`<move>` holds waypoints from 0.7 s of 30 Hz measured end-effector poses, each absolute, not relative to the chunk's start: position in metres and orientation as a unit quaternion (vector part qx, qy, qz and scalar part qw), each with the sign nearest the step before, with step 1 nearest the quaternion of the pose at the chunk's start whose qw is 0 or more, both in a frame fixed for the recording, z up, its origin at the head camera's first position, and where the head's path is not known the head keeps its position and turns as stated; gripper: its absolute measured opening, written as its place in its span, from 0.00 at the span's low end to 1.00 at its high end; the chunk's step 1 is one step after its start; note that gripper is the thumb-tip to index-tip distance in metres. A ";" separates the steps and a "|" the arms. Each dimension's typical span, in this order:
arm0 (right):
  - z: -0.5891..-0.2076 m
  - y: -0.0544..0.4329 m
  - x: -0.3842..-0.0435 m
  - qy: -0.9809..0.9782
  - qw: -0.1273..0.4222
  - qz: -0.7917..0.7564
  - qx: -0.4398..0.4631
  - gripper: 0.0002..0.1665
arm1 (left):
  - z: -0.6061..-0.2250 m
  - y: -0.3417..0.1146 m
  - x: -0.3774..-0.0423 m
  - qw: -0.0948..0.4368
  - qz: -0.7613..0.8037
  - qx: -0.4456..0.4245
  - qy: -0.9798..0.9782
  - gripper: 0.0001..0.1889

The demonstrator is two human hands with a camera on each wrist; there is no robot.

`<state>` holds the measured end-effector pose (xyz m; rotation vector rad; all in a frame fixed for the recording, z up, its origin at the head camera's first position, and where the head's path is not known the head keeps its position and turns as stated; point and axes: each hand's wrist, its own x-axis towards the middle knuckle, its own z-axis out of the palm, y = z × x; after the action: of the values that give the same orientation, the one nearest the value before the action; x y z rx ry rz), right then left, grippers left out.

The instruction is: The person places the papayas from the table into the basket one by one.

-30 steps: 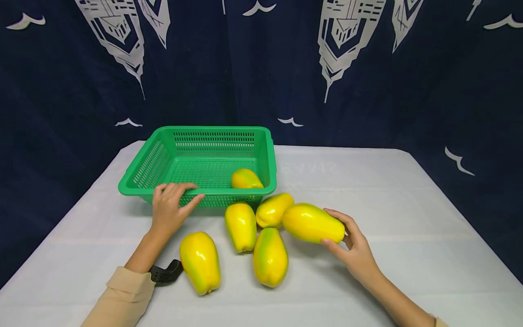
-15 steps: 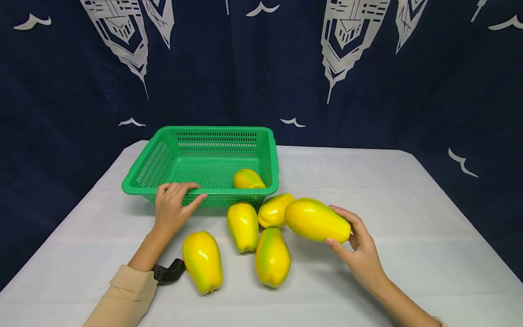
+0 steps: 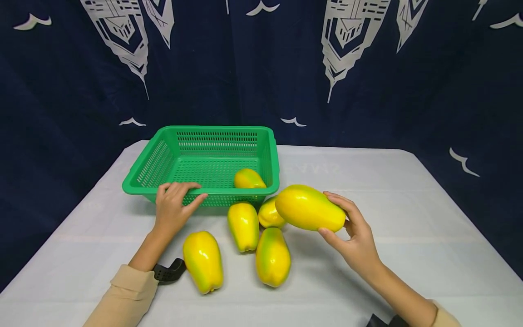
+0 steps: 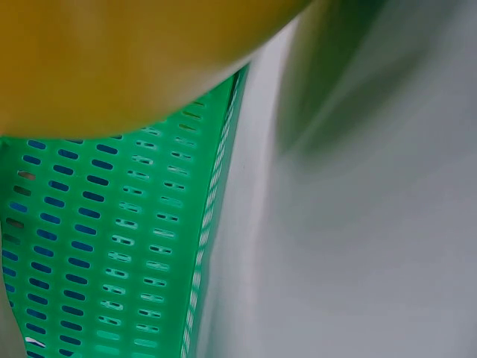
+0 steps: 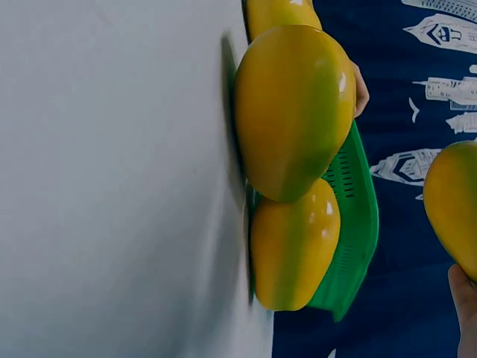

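Note:
My right hand grips the narrow end of a yellow papaya, fingers behind and thumb at the front, raised above the table. In the right wrist view the same papaya shows at the right edge. My left hand holds the near rim of a green plastic basket, fingers over the edge. One papaya lies inside the basket at its right front corner. A papaya near the basket's front right corner is partly hidden by the held one.
In front of the basket lie more papayas: one by its front wall, one nearer, and one beside the left forearm. A white cloth covers the table. Behind hangs a dark blue printed curtain.
The right hand has lifted the papaya higher; it shifted slightly right, then back left, now covering part of the papaya behind. The left hand stays on the basket rim.

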<state>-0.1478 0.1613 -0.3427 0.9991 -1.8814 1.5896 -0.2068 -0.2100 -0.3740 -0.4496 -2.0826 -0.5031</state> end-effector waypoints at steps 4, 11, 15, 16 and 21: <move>-0.335 0.155 -0.152 -0.703 0.255 0.559 0.358 0.35 | -0.374 -0.210 -0.207 0.459 -0.203 -0.184 -0.845 0.30; -0.322 0.143 -0.161 -0.717 0.270 0.551 0.331 0.36 | -0.373 -0.209 -0.207 0.457 -0.200 -0.186 -0.846 0.29; -0.315 0.135 -0.167 -0.710 0.275 0.563 0.322 0.36 | -0.373 -0.209 -0.207 0.457 -0.199 -0.184 -0.847 0.29; -0.314 0.132 -0.169 -0.709 0.275 0.566 0.320 0.36 | -0.373 -0.209 -0.207 0.458 -0.200 -0.183 -0.846 0.29; -0.308 0.120 -0.177 -0.708 0.272 0.572 0.312 0.36 | -0.374 -0.209 -0.207 0.463 -0.202 -0.184 -0.843 0.30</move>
<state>-0.1767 0.1199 -0.3085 0.8412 -1.9069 1.5390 -0.2070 -0.2095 -0.3744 -0.4516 -2.0724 -0.4973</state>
